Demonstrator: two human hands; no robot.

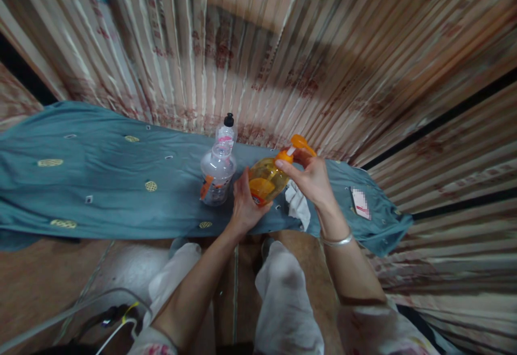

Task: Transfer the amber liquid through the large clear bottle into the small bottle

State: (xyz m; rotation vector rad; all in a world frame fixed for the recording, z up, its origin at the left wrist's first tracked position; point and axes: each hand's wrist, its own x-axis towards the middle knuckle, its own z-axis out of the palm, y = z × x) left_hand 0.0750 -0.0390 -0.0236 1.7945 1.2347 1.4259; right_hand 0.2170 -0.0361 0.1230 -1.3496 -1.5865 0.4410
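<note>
A clear bottle of yellow liquid with an orange pump top [266, 180] is tilted, its top toward the upper right. My left hand [247, 202] is wrapped around its lower body. The fingers of my right hand [309, 174] are closed at the orange collar below the pump head. Just left of my left hand, an open, empty-looking clear bottle with an orange label [217, 174] stands upright. Behind it is a clear bottle with a black cap [227, 129], partly hidden. A crumpled white cloth or tissue [298, 204] lies below my right hand.
A teal cloth with yellow patterns [117, 182] covers the long narrow surface. A phone-like object [361, 203] lies at its right end. Pleated curtains [242, 48] hang behind and to the right. Cables [97, 296] run across the lower left, near my legs.
</note>
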